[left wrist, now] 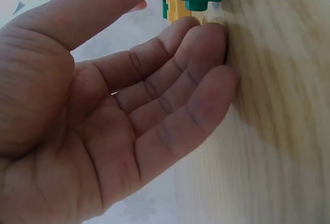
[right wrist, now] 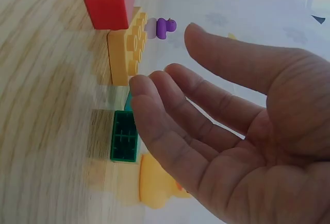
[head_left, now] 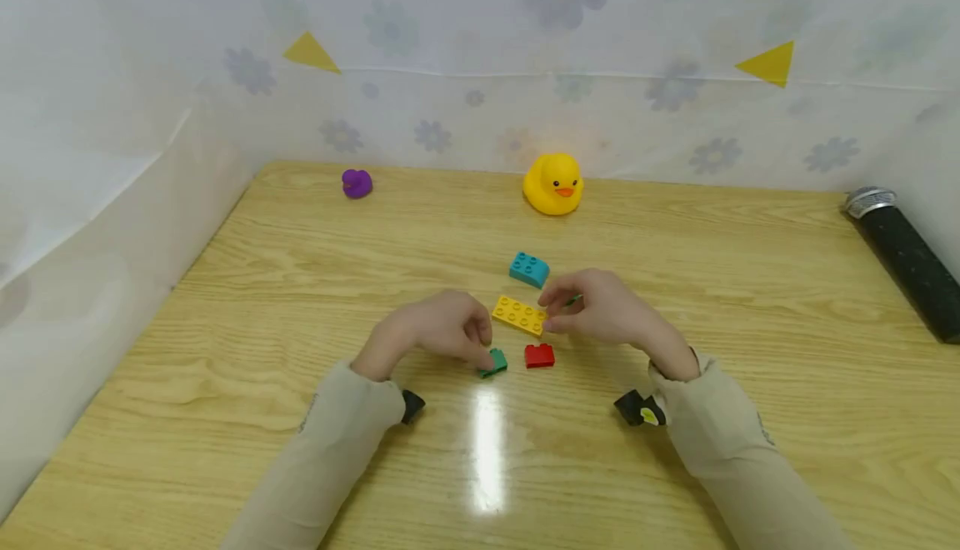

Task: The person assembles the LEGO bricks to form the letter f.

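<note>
On a pale wood-grain bench (head_left: 420,250), a person's left hand (head_left: 448,325) and right hand (head_left: 602,308) flank a yellow, eight-stud plastic brick (head_left: 517,316), fingers loosely bent, each grip released. Studs up, it slants lengthwise from far left to near right. A small green plastic brick (head_left: 500,362) sits at the left thumb, contact unclear.

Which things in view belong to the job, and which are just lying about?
Likely part of the job: yellow block, red block, blue block, green block at the left hand, second green block at the right hand.
Likely just lying about: purple toy, yellow duck, microphone.
</note>
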Tool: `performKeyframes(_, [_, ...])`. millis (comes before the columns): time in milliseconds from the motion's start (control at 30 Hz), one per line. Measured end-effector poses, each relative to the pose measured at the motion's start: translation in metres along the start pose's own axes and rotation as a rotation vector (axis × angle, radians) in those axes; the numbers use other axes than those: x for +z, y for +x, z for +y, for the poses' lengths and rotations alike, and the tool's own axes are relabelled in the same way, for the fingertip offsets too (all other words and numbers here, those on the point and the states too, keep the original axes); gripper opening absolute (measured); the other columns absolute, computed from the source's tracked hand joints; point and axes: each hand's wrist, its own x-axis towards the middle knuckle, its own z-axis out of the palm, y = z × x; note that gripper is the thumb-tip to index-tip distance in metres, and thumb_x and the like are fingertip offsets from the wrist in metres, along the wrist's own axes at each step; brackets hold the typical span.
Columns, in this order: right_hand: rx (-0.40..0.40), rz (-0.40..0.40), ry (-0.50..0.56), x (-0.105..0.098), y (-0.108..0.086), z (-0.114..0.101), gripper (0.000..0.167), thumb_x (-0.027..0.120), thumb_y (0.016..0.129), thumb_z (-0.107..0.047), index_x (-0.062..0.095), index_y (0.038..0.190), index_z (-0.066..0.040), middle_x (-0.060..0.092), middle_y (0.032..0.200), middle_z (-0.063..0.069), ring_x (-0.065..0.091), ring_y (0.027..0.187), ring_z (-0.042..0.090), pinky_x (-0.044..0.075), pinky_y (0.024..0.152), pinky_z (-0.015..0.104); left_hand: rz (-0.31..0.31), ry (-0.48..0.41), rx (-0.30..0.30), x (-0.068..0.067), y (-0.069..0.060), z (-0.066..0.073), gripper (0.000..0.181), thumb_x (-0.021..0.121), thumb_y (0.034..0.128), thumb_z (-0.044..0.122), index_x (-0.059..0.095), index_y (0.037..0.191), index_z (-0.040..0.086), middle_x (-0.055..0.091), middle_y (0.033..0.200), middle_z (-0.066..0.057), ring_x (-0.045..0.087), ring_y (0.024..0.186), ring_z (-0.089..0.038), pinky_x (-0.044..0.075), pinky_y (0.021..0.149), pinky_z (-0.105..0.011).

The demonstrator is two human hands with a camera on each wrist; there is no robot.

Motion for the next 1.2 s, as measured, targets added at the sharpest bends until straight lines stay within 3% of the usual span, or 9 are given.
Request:
performKeyframes(300, [0.029, -0.048, 0.05, -0.0002, -0.0006, 0.0003, 0.026, 0.073, 0.085, -0.011, 0.066, 0.107, 0.001, 0.069, 0.096, 0.007, 0.065, 0.088, 0.02, 0.053, 0.076, 0.034, 0.012, 0.061, -0.039, 0.0049, 0.0023, 0.0043, 0.028, 0.08, 0.0791, 0.028, 0.066, 0.092, 0.008, 0.062, 0.082, 0.002, 0.054, 0.074, -0.01, 0.045, 0.067, -0.022])
performKeyframes(533, [0.022, -0.05, 0.031, -0.0003, -0.0009, -0.0005, 0.025, 0.072, 0.086, -0.012, 0.066, 0.106, 0.001, 0.069, 0.095, 0.007, 0.065, 0.088, 0.021, 0.053, 0.078, 0.035, 0.025, 0.066, -0.058, 0.0066, 0.0046, 0.0036, 0.024, 0.08, 0.0792, 0.026, 0.065, 0.089, 0.01, 0.062, 0.081, 0.002, 0.054, 0.074, -0.011, 0.044, 0.066, -0.023])
performKeyframes(1200, [-0.007, -0.071, -0.002, 0.0007, -0.0001, 0.0002, 0.023, 0.071, 0.087, -0.013, 0.066, 0.105, 0.001, 0.069, 0.092, 0.005, 0.063, 0.084, 0.018, 0.053, 0.079, 0.037, 0.07, 0.075, 0.028, 0.0087, 0.0067, 0.0048, 0.019, 0.076, 0.0825, 0.018, 0.064, 0.094, 0.009, 0.062, 0.088, 0.0, 0.055, 0.083, -0.014, 0.046, 0.076, -0.027])
